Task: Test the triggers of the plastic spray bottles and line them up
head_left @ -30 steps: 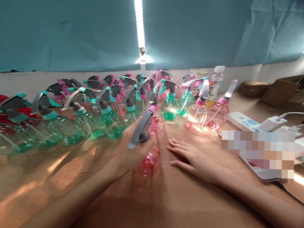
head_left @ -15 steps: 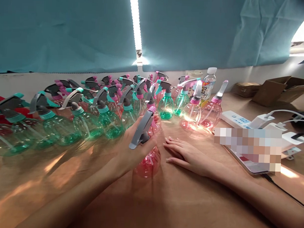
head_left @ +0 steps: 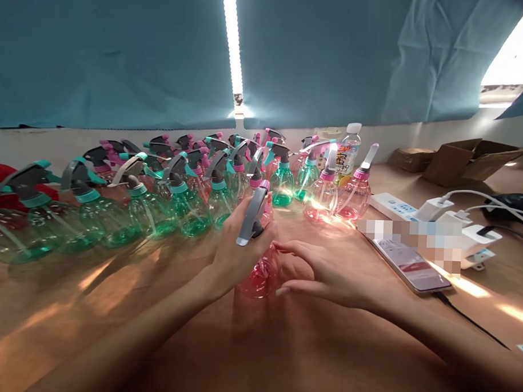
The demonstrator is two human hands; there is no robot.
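A clear pink spray bottle (head_left: 261,275) with a grey and pink trigger head stands upright on the brown table in front of me. My left hand (head_left: 238,244) is wrapped around its neck, just under the trigger head. Close to the bottle's right side is my right hand (head_left: 323,272), its thumb and fingers apart and holding nothing. Its fingertips come up to the bottle; whether they touch it I cannot tell. Beyond my hands stand several green spray bottles (head_left: 192,213) and more pink spray bottles (head_left: 321,201).
At the right, a phone (head_left: 409,261) on a cable lies before a white power strip (head_left: 392,206) with chargers. An open cardboard box (head_left: 460,163) sits farther back. A white-capped drink bottle (head_left: 350,150) stands behind the pink bottles. Something red (head_left: 5,178) shows at far left.
My right hand has lifted from lying flat on the table and moved left to the pink bottle, thumb and fingers parting. My left hand keeps its grip. The view has shifted slightly.
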